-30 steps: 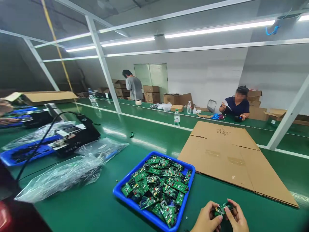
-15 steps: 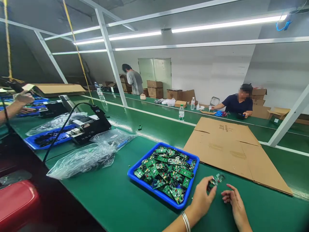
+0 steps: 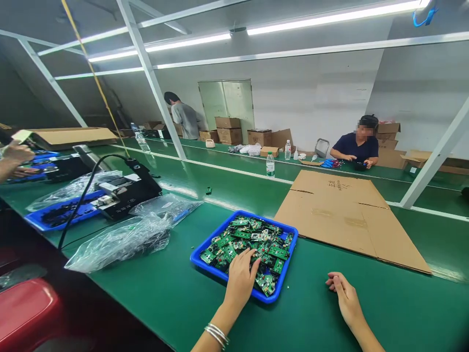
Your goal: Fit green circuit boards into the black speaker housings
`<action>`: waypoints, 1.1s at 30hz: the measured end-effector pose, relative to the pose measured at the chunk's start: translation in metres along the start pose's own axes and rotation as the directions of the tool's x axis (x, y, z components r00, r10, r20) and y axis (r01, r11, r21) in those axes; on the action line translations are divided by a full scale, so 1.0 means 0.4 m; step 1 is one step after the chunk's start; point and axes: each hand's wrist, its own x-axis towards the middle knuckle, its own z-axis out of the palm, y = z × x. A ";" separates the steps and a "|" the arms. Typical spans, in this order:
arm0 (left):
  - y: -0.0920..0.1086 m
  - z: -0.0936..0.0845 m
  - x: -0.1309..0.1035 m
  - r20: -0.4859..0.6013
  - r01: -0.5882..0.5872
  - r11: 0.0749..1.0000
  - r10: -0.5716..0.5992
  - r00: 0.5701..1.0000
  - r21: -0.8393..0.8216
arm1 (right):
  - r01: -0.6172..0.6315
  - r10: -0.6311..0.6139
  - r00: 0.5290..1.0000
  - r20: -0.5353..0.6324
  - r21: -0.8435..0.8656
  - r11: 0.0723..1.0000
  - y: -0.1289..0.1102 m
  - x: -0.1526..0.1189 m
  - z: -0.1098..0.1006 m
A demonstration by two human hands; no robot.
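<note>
My left hand [image 3: 241, 279] rests spread over circuit boards [image 3: 252, 244] in the blue tray [image 3: 205, 264]. My right hand [image 3: 344, 296] lies loosely open and empty on the green table [image 3: 164, 303].

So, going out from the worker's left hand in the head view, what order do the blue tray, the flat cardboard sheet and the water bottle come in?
From the left hand:
1. Blue tray, under the hand.
2. Flat cardboard sheet, to the right and beyond.
3. Water bottle, far back across the green table.

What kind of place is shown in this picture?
Probably an electronics assembly workshop: long green benches, a blue tray heaped with circuit boards that the left hand reaches into, and stacked cardboard boxes by the wall.
</note>
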 end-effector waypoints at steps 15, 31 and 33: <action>0.144 0.210 -0.019 0.242 0.275 0.781 -0.163 0.956 -0.561 | 0.007 0.019 0.990 -0.138 0.187 0.982 0.003 0.009 0.033; 0.251 0.544 0.030 0.616 0.700 0.065 -0.422 0.666 -0.712 | -0.011 0.148 0.879 -0.453 0.293 0.956 0.062 0.043 0.027; 0.252 0.548 0.028 0.606 0.702 0.098 -0.431 0.669 -0.705 | -0.036 0.085 0.930 -0.357 0.140 0.990 0.031 0.081 -0.013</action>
